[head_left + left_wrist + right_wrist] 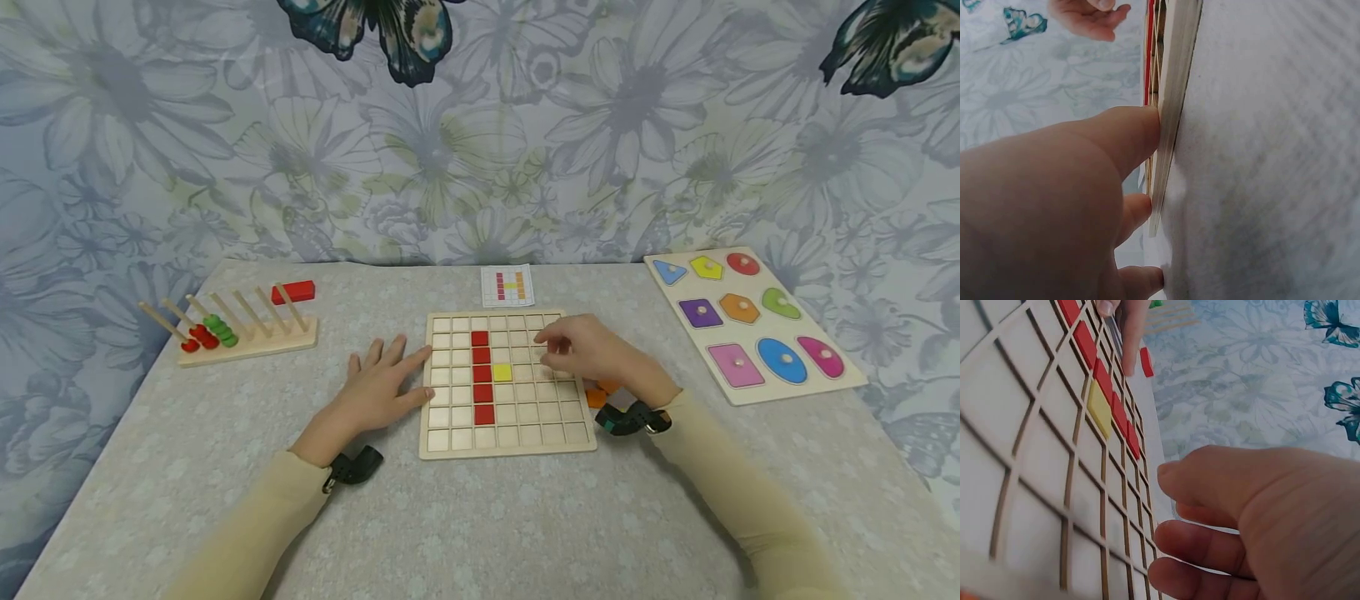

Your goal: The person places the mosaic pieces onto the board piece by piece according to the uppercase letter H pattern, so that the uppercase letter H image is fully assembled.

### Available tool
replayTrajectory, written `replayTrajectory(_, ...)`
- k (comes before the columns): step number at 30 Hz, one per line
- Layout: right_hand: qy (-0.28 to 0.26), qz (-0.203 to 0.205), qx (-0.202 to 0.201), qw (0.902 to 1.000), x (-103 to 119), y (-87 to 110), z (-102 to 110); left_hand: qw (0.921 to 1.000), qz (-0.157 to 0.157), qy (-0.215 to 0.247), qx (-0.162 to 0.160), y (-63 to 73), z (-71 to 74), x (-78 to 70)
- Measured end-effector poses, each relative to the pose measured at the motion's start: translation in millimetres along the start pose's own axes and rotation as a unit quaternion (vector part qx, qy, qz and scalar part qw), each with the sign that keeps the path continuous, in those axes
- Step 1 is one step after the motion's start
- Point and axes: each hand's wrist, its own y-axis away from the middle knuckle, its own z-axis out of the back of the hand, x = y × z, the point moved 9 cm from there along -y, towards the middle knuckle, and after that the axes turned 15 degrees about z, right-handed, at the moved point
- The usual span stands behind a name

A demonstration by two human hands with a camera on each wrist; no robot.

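A wooden grid board lies flat on the table. Several red tiles form a column in its cells, and one yellow tile sits just right of that column. My left hand is spread at the board's left edge; its thumb and index fingertips touch the frame, as the left wrist view also shows. Over the right part of the grid hovers my right hand, fingers loosely bent, thumb apart from them. No tile shows between its fingers in the right wrist view.
Orange tiles lie by the board's right edge, partly under my right wrist. Behind the board is a pattern card. A peg stand with beads and a red block are on the left; a shape puzzle is on the right.
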Motion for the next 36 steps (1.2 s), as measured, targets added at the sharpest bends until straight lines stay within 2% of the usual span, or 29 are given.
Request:
replayTrajectory(8, 0.024, -0.016, -0.012, 0.9995, -13, 32.4, 20, 1.0000, -0.002, 0.006, -0.001, -0.3, -0.3, 1.0)
replayTrajectory(16, 0.047, -0.025, -0.011, 0.9985, -19, 76.3, 27, 1.0000, -0.001, 0.007, 0.001, -1.2, -2.8, 0.4)
replayTrajectory(28, 0.046, -0.069, -0.014, 0.9965, -16, 126.2, 20, 1.0000, -0.005, 0.006, -0.003, -0.6, -1.1, 0.6)
replayTrajectory(36, 0.051, -0.088, -0.010, 0.9948, -15, 144.0, 10, 1.0000, -0.006, 0.000, -0.007, -0.5, 0.1, -0.2)
